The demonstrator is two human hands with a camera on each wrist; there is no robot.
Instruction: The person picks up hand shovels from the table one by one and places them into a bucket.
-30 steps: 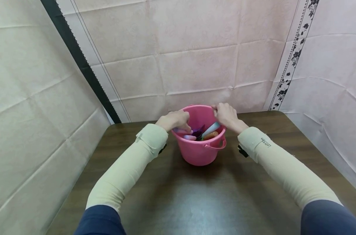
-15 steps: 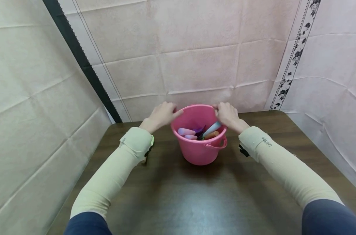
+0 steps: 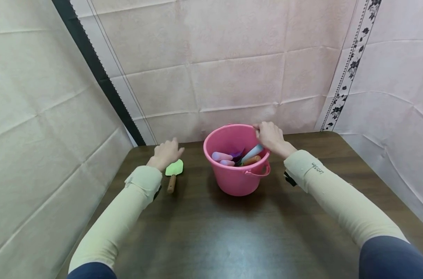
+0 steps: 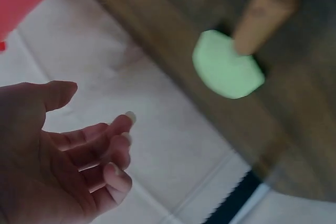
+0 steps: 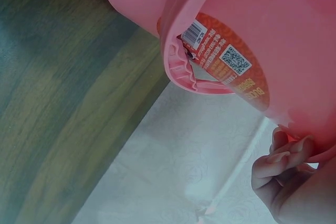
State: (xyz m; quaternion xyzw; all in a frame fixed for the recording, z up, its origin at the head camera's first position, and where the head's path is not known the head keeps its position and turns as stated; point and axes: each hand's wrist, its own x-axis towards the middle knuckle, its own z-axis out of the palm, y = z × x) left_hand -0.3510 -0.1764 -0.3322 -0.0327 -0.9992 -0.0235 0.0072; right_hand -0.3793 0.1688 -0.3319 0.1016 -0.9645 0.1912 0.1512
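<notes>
A pink bucket [image 3: 236, 182] stands upright toward the back of the table, with several handles poking up inside, among them a pink handle [image 3: 221, 156], a pale blue handle [image 3: 252, 153] and a brown handle [image 3: 252, 160]. My right hand [image 3: 271, 138] grips the bucket's right rim; in the right wrist view, curled fingers [image 5: 286, 156] press its outer wall. Left of the bucket lies a small shovel-like tool with a green blade [image 3: 174, 167] and wooden handle [image 3: 171, 184]. My left hand [image 3: 166, 154] hovers beside that blade, fingers loosely bent and holding nothing.
The dark wooden table [image 3: 211, 240] ends at a back edge just behind the bucket. Pale cloth [image 3: 239, 69] hangs behind and on both sides. The bucket's pink carrying handle [image 3: 261, 172] hangs at its front right.
My left hand has come out of the bucket and moved left, down beside the green-bladed tool, which now shows fully. My right hand and the bucket have stayed put.
</notes>
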